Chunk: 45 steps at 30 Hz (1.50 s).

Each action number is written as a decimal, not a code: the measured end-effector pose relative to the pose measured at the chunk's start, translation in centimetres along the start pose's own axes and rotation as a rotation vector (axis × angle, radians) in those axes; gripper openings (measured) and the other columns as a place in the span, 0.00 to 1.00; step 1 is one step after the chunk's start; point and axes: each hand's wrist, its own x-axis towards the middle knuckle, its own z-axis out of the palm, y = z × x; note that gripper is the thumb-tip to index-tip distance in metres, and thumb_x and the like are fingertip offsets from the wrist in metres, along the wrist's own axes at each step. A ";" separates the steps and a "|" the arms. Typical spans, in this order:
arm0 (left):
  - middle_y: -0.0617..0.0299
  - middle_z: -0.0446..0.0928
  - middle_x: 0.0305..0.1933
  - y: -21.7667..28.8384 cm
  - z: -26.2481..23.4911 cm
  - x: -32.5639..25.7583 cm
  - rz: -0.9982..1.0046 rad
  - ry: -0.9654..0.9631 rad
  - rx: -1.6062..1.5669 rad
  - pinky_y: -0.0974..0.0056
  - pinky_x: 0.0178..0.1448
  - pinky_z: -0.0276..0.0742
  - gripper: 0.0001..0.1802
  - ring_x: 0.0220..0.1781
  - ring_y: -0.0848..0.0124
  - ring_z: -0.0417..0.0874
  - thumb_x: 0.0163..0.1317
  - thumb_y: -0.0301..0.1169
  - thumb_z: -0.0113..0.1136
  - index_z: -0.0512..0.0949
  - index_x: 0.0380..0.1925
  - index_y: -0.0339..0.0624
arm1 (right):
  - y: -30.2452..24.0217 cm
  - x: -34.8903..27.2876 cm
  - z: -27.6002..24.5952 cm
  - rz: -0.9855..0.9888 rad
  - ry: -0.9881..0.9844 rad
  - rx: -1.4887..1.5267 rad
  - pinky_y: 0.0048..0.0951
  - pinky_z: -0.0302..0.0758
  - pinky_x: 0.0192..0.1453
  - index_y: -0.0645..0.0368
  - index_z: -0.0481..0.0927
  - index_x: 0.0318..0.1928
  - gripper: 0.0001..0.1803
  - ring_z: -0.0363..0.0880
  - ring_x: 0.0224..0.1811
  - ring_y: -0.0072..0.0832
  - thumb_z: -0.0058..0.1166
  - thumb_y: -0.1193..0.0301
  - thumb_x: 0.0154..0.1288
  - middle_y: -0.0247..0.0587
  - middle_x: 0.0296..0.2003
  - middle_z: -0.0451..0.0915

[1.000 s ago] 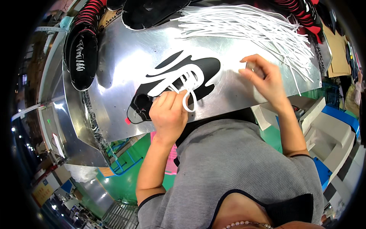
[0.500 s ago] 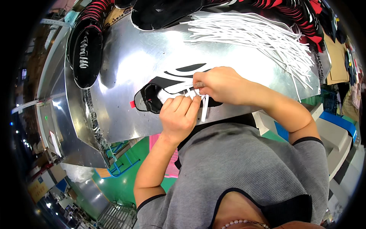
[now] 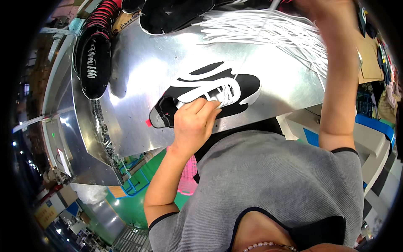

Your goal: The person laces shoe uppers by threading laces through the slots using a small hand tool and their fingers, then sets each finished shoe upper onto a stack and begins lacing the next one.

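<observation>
A black-and-white shoe upper (image 3: pixel 197 86) lies on the metal table, its toe to the right and a red tab at its heel. White shoelace (image 3: pixel 227 95) crosses its eyelets near the toe. My left hand (image 3: pixel 194 122) is closed on the near edge of the lacing opening, fingers pinched there. A thin, pale strand (image 3: pixel 252 54) rises from the upper toward the top edge, near my right hand (image 3: pixel 323 10). That hand is raised at the upper right, blurred and partly cut off, so its fingers and anything in them cannot be made out.
A bundle of white laces (image 3: pixel 264 31) lies across the back of the metal table (image 3: pixel 147 105). Black uppers (image 3: pixel 94 63) stand at the left, with a row of red-and-black pieces (image 3: pixel 103 14) behind. A pink plastic basket (image 3: pixel 187 180) is below the near edge.
My right hand has swung from the lacing opening up to the far right, uncovering the toe. My left hand stays on the upper. The loose lace ends hanging over the near side are gone from there.
</observation>
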 end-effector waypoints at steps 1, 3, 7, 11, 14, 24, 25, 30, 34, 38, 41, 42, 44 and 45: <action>0.60 0.77 0.26 -0.1 -0.2 -0.4 -0.021 0.003 0.030 0.62 0.31 0.70 0.09 0.27 0.61 0.78 0.50 0.23 0.71 0.81 0.32 0.40 | 2.8 -2.2 0.8 0.177 -0.189 -0.255 0.21 0.78 0.47 0.60 0.85 0.47 0.12 0.84 0.41 0.21 0.59 0.67 0.67 0.37 0.40 0.86; 0.57 0.82 0.33 0.3 -0.3 0.1 -0.190 0.008 -0.160 0.63 0.40 0.76 0.24 0.34 0.63 0.84 0.53 0.25 0.71 0.73 0.51 0.40 | 4.3 -8.1 6.5 0.518 -0.298 0.192 0.21 0.77 0.49 0.61 0.84 0.42 0.07 0.81 0.42 0.18 0.59 0.72 0.66 0.34 0.39 0.85; 0.49 0.85 0.37 0.4 -1.4 0.3 -0.525 -0.074 -0.355 0.59 0.46 0.80 0.36 0.40 0.56 0.88 0.68 0.39 0.61 0.55 0.69 0.38 | 5.2 -11.3 9.1 0.768 -0.400 0.203 0.21 0.73 0.44 0.61 0.82 0.37 0.05 0.74 0.35 0.15 0.62 0.75 0.61 0.28 0.32 0.80; 0.44 0.82 0.37 0.0 -0.2 0.0 -0.624 0.047 -0.242 0.57 0.45 0.78 0.27 0.38 0.56 0.84 0.73 0.44 0.53 0.66 0.64 0.39 | 6.4 -10.5 11.0 0.696 -0.429 0.070 0.26 0.74 0.42 0.60 0.82 0.37 0.07 0.77 0.33 0.22 0.63 0.72 0.58 0.35 0.30 0.81; 0.45 0.82 0.37 -0.1 0.8 0.2 -0.655 0.121 -0.196 0.56 0.45 0.77 0.23 0.37 0.54 0.83 0.69 0.44 0.59 0.74 0.57 0.41 | 8.0 -10.7 12.2 0.448 -0.413 -0.091 0.32 0.76 0.42 0.60 0.82 0.37 0.08 0.80 0.32 0.33 0.62 0.72 0.57 0.39 0.29 0.82; 0.58 0.85 0.41 -1.2 2.6 0.3 -0.624 0.313 -0.232 0.56 0.51 0.73 0.19 0.37 0.56 0.79 0.53 0.37 0.72 0.81 0.45 0.46 | 9.1 -10.8 12.4 0.397 -0.428 -0.103 0.37 0.76 0.41 0.60 0.81 0.40 0.12 0.83 0.34 0.38 0.61 0.65 0.62 0.43 0.30 0.82; 0.60 0.85 0.42 -1.1 2.5 0.2 -0.635 0.323 -0.215 0.57 0.51 0.72 0.19 0.38 0.57 0.79 0.52 0.36 0.73 0.81 0.44 0.46 | 8.3 -10.8 12.1 0.402 -0.434 -0.102 0.37 0.76 0.41 0.60 0.81 0.40 0.12 0.83 0.34 0.38 0.61 0.65 0.62 0.43 0.30 0.82; 0.59 0.84 0.43 -0.5 1.9 0.7 -0.683 0.284 -0.236 0.62 0.53 0.73 0.19 0.43 0.64 0.79 0.54 0.30 0.72 0.81 0.46 0.41 | 5.3 -10.9 10.0 0.494 -0.559 -0.226 0.29 0.75 0.38 0.64 0.75 0.43 0.08 0.81 0.31 0.28 0.54 0.71 0.71 0.41 0.27 0.80; 0.62 0.85 0.43 -0.9 2.0 0.4 -0.665 0.299 -0.246 0.59 0.51 0.70 0.20 0.40 0.61 0.76 0.52 0.34 0.73 0.82 0.46 0.46 | 5.8 -11.1 10.1 0.421 -0.574 -0.306 0.31 0.74 0.33 0.62 0.76 0.40 0.06 0.81 0.28 0.35 0.56 0.72 0.69 0.43 0.28 0.81; 0.62 0.85 0.44 -0.6 2.1 0.4 -0.640 0.275 -0.175 0.60 0.51 0.70 0.20 0.38 0.62 0.75 0.53 0.33 0.72 0.82 0.46 0.45 | 5.4 -10.7 10.2 0.428 -0.631 -0.410 0.35 0.74 0.33 0.60 0.76 0.38 0.05 0.81 0.28 0.39 0.55 0.72 0.68 0.41 0.28 0.82; 0.62 0.85 0.44 -0.4 2.5 0.1 -0.600 0.268 -0.155 0.60 0.49 0.70 0.19 0.36 0.63 0.73 0.54 0.31 0.70 0.82 0.48 0.45 | 5.5 -10.8 11.5 0.295 -0.697 -0.599 0.41 0.76 0.35 0.61 0.79 0.35 0.06 0.83 0.32 0.43 0.55 0.71 0.64 0.45 0.26 0.82; 0.62 0.85 0.44 0.0 2.7 0.1 -0.582 0.245 -0.132 0.61 0.47 0.70 0.19 0.36 0.65 0.73 0.55 0.29 0.68 0.82 0.49 0.45 | 5.9 -11.0 12.4 0.233 -0.712 -0.651 0.41 0.77 0.34 0.62 0.78 0.35 0.06 0.84 0.33 0.42 0.56 0.71 0.62 0.46 0.26 0.82; 0.62 0.85 0.44 0.0 2.8 -0.2 -0.566 0.219 -0.107 0.62 0.45 0.71 0.19 0.35 0.66 0.72 0.56 0.27 0.67 0.82 0.50 0.44 | 6.4 -11.3 14.2 0.180 -0.787 -0.745 0.39 0.79 0.36 0.64 0.74 0.41 0.11 0.84 0.33 0.44 0.55 0.74 0.58 0.48 0.31 0.82; 0.62 0.85 0.44 -0.4 2.8 -0.4 -0.606 0.279 -0.196 0.63 0.43 0.71 0.20 0.33 0.66 0.71 0.57 0.25 0.65 0.81 0.51 0.44 | 6.9 -11.8 14.8 0.131 -0.736 -0.746 0.39 0.79 0.36 0.64 0.74 0.42 0.12 0.84 0.33 0.43 0.55 0.73 0.58 0.47 0.31 0.82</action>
